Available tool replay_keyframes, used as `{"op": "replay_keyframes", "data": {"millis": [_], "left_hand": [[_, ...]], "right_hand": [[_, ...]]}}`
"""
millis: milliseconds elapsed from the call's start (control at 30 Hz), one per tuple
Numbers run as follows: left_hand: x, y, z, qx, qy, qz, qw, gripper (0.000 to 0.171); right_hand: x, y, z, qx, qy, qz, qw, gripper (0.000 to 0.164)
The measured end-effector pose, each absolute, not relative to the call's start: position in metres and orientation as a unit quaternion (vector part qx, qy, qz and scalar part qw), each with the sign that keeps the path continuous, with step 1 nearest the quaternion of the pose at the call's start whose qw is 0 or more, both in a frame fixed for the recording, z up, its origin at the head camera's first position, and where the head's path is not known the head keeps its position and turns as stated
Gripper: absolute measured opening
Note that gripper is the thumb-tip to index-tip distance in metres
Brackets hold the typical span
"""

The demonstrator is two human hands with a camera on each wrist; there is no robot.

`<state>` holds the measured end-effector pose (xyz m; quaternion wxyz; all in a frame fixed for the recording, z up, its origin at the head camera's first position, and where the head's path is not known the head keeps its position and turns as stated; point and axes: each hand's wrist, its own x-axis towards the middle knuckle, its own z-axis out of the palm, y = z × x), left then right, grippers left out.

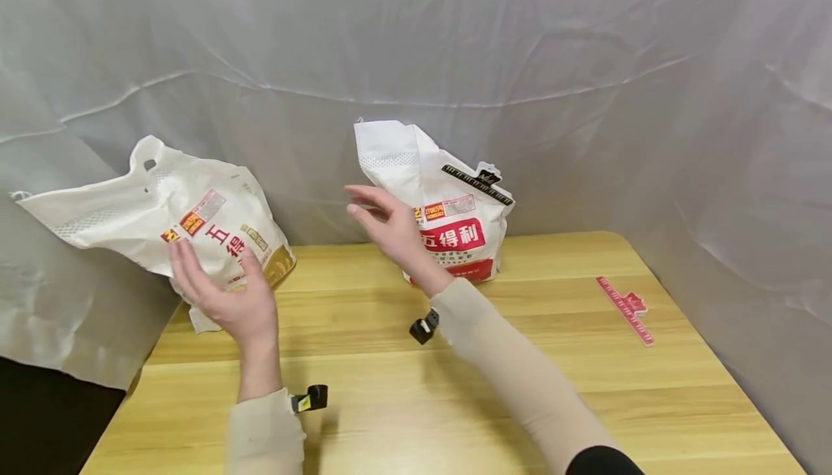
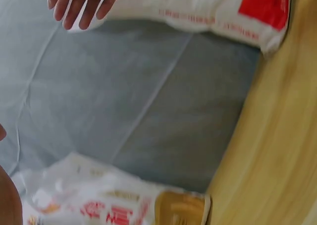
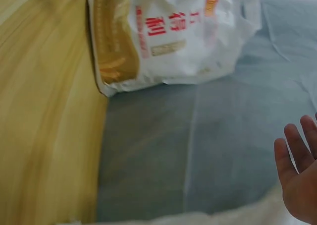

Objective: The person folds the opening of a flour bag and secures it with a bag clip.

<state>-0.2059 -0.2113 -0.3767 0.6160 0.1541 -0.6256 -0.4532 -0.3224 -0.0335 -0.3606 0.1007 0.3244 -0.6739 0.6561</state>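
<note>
A white flour bag (image 1: 224, 208) with red and gold print leans to the left at the table's left end. My left hand (image 1: 224, 298) is in front of it with fingers spread and thumb apart; I cannot tell whether it touches the bag. A second white flour bag (image 1: 455, 233) with a red label stands at the back middle, a black clip (image 1: 477, 184) across its upper right corner. My right hand (image 1: 396, 233) hovers before its left side, fingers extended and holding nothing. The right wrist view shows the left bag (image 3: 168, 34) and the spread right hand (image 3: 302, 183).
A pink clip (image 1: 625, 310) lies on the right part of the wooden table (image 1: 377, 388). Grey cloth (image 1: 292, 121) hangs behind and at both sides. A small black camera (image 1: 424, 326) sits on the right wrist, another (image 1: 312, 398) on the left.
</note>
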Motion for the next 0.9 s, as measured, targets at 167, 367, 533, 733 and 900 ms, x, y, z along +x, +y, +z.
{"op": "replay_keyframes", "data": {"millis": [167,367,533,733,900], "left_hand": [[-0.203,-0.240,-0.382,0.204,-0.611,-0.449,0.619,0.075],[-0.204,-0.264,-0.394,0.230,-0.606,-0.446,0.617,0.078],[-0.213,-0.289,-0.410,0.279,-0.620,-0.465,0.567,0.086],[-0.220,-0.311,-0.418,0.341,-0.627,-0.535,0.452,0.105],[-0.225,-0.320,-0.426,0.361,-0.634,-0.556,0.398,0.116]], "right_hand": [[-0.337,-0.068,-0.369,0.320,-0.702,0.632,0.074,0.035],[-0.356,-0.099,-0.384,0.304,-0.719,0.622,0.056,0.034],[-0.368,-0.119,-0.397,0.291,-0.735,0.612,0.023,0.035],[-0.376,-0.139,-0.410,0.282,-0.761,0.584,-0.002,0.037],[-0.380,-0.156,-0.421,0.275,-0.774,0.569,-0.044,0.040]]}}
